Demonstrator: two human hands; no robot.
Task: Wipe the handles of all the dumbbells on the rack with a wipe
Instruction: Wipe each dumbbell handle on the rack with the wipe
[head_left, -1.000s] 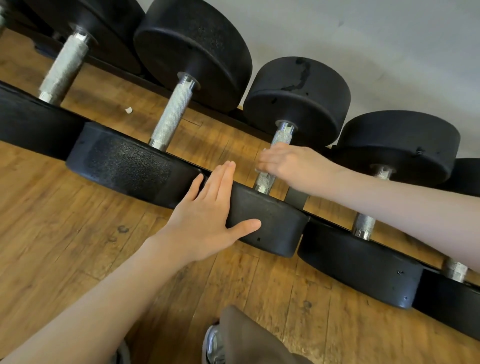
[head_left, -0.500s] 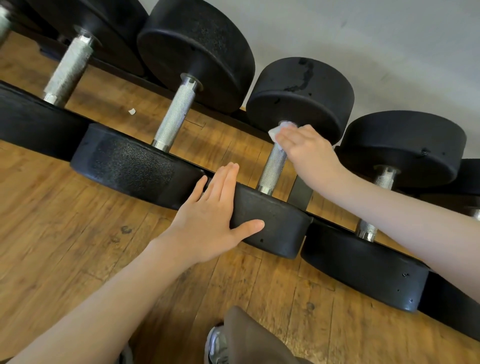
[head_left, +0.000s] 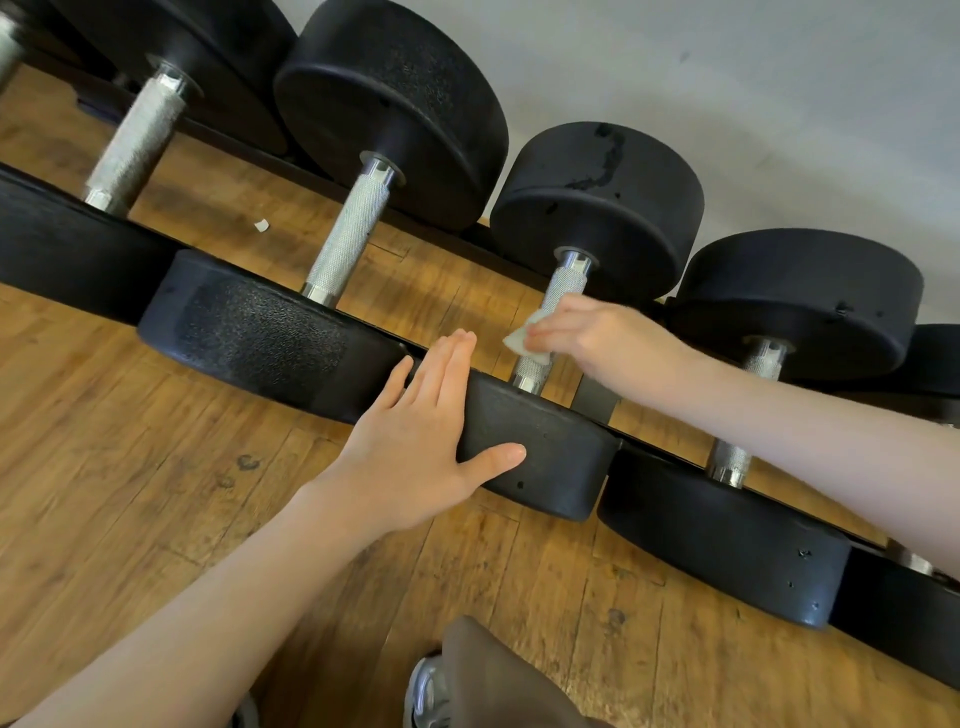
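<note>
a view from the head, looking down at a row of black dumbbells resting on a low dark rack (head_left: 597, 397) over a wooden floor (head_left: 130, 493), with a pale wall (head_left: 727, 78) behind. the left hand (head_left: 415, 441) lies flat with straight fingers against the near weight head of one dumbbell (head_left: 540, 452), thumb spread along its lower edge. the right hand (head_left: 587, 332) reaches in from the right, its fingers curled round a small white wipe (head_left: 522, 340) and pressing it against the lower half of that same dumbbell's knurled metal handle (head_left: 566, 283); the wipe sits just above the near head. to the left, a larger dumbbell (head_left: 389, 104) shows its bare silver handle, and another one (head_left: 135, 140) lies further left. to the right, one more dumbbell (head_left: 800, 301) sits partly behind the right forearm. a tiny pale scrap (head_left: 261, 225) lies on the floor under the rack. at the bottom edge, a brown trouser leg (head_left: 498, 680) and a grey shoe (head_left: 426, 691) are visible.
</note>
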